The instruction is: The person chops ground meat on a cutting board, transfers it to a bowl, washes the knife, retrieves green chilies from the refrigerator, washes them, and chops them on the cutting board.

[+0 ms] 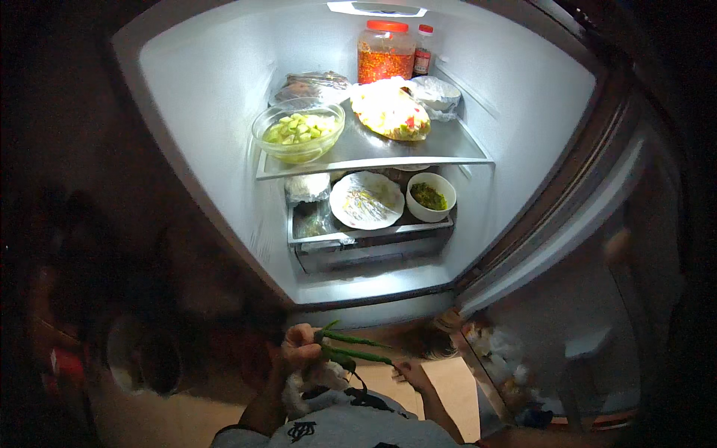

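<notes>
In front of the open refrigerator, low in the view, my left hand (301,345) grips several long green chili peppers (358,355) by their left ends. They point to the right, with two long ones spread apart. My right hand (413,375) is at the right tip of the lower long pepper, with its fingertips pinched there. Just under my left hand hangs a crumpled whitish thing (322,375), perhaps a plastic bag; a dark strap or stem beside it is too blurred to name.
The refrigerator's upper shelf (369,159) holds a glass bowl of cut green pieces (299,131), a red-lidded jar (385,53) and a bag of chopped food (392,112). Below are a wrapped plate (367,200) and white bowl (430,196). The door (560,224) stands open at right.
</notes>
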Demonstrator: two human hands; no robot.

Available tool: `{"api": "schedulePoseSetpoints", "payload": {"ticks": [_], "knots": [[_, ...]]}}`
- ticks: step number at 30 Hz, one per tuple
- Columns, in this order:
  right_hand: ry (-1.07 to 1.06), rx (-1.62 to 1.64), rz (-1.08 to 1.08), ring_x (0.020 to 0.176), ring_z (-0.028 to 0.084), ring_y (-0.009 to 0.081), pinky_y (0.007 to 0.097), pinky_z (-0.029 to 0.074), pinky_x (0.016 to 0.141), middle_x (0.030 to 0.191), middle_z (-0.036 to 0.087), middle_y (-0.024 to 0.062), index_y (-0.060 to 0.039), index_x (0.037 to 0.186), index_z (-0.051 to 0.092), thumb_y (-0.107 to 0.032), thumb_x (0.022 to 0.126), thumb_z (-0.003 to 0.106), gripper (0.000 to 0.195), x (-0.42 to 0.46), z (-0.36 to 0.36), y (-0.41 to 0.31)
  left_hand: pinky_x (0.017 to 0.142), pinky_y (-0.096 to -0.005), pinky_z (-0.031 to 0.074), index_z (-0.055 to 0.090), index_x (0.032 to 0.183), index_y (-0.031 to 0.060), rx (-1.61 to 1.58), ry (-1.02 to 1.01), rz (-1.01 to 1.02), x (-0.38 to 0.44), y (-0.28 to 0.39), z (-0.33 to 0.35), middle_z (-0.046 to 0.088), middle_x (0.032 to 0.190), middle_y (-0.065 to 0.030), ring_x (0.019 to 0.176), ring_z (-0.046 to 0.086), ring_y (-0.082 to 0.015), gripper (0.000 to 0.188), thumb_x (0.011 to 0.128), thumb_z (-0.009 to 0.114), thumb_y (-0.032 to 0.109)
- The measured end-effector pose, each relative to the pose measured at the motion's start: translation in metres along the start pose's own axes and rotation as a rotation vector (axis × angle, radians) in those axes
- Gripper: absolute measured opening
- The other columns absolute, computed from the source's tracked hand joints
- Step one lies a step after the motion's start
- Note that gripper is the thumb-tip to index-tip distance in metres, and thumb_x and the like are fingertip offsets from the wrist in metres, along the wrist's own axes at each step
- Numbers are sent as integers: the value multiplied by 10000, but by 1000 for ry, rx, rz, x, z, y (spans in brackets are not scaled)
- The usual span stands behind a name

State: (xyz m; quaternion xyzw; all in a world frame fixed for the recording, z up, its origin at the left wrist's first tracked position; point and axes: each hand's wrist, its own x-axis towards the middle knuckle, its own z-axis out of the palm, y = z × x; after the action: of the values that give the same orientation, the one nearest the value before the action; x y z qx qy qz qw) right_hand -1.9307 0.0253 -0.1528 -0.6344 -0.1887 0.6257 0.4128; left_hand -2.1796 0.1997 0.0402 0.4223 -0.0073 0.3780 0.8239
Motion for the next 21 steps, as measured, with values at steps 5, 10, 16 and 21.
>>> {"api": "schedulePoseSetpoints", "payload": {"ticks": [5,10,16,21], "knots": [[534,755,228,569,560,260,325,488,525,700,555,143,-10,866,544,-229,816,521,225,-116,-158,233,468,-276,403,397,689,112,141,211,10,-45,-13,31,499,714,-76,559,483,-144,185,784,501,-8],[938,483,419,634,575,242,330,504,546,758,567,118,-19,867,524,-219,826,511,205,-196,-268,243,462,-274,401,399,694,111,99,315,-12,-94,-45,72,501,712,-77,550,481,-144,180,785,501,-5],[171,240,138,633,579,219,340,508,573,752,563,86,-51,843,487,-204,820,529,161,-147,-132,156,454,-273,398,401,700,110,74,379,-16,-132,-63,105,504,711,-79,541,479,-145,173,787,501,0],[-88,-321,-500,580,540,129,269,446,494,675,553,79,-12,808,437,-192,797,583,231,-27,0,4,447,-271,396,402,705,110,46,408,-15,-151,-61,98,506,710,-80,533,478,-145,167,788,500,3]]}}
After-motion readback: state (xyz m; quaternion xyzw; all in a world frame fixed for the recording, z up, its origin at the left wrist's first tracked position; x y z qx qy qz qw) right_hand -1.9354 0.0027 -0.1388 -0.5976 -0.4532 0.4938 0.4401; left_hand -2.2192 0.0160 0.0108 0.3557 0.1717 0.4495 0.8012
